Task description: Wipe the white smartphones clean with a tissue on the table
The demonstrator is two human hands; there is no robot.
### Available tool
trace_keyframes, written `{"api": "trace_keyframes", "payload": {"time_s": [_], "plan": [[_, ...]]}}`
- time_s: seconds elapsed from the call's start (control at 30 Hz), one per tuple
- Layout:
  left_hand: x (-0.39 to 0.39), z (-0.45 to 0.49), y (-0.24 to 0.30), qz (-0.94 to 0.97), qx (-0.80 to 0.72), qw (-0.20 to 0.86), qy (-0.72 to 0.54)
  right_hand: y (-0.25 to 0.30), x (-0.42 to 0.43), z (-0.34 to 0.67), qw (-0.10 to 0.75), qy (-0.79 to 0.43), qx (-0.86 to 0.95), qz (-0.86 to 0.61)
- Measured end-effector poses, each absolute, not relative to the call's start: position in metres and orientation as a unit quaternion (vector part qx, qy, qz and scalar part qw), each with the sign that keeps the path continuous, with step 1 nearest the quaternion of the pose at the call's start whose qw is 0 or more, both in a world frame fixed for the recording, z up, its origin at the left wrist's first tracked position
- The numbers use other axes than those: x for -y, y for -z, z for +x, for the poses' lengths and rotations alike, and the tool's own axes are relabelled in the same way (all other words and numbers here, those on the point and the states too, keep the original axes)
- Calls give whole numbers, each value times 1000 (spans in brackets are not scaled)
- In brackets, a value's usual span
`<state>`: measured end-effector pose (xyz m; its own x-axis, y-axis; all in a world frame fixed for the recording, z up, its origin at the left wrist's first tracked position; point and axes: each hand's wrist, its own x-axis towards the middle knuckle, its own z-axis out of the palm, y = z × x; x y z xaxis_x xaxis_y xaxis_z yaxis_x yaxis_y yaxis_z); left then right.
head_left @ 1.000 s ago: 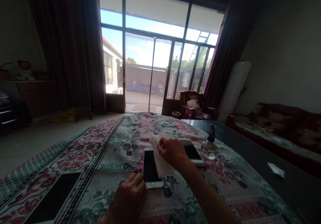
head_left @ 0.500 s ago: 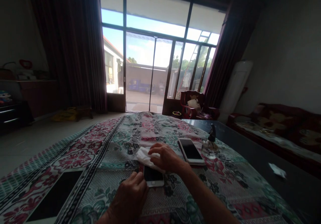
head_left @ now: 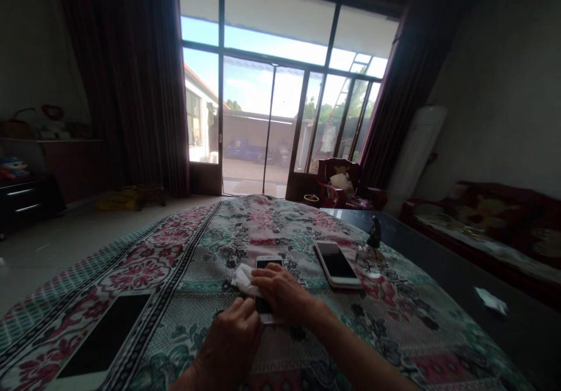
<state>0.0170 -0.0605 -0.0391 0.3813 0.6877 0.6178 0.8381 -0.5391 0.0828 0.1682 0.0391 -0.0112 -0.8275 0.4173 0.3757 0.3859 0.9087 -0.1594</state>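
One hard, likely slippery phone (head_left: 270, 260), best held by its sides, lies near on flowery cloth (head_left: 175, 321), left hand (head_left: 234, 329) curled beside it, grip unclear, right hand (head_left: 283, 293) loosely bent, holding soft tissue (head_left: 244, 279).

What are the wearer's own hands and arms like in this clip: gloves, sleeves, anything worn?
Both are bare: the left hand and the right hand wear no gloves. No sleeve shows on the right forearm, and no watch or bracelet on it. Little of the left forearm is in frame. No ring stands out, though the picture is dim.
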Motion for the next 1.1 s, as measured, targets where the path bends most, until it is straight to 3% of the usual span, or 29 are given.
{"api": "trace_keyframes", "payload": {"time_s": [0.3, 0.63, 0.83, 1.1], "plan": [[62, 17, 37, -830, 474, 115, 272, 14, -95, 148, 225, -18, 934, -277], [60, 17, 41, -825, 467, 130, 291, 4, -20, 183, 174, -61, 957, -224], [60, 17, 41, -827, 474, 119, 279, -4, -32, 184, 172, -62, 952, -246], [60, 17, 41, -832, 468, 101, 282, 4, -56, 172, 205, -19, 883, -421]]}}
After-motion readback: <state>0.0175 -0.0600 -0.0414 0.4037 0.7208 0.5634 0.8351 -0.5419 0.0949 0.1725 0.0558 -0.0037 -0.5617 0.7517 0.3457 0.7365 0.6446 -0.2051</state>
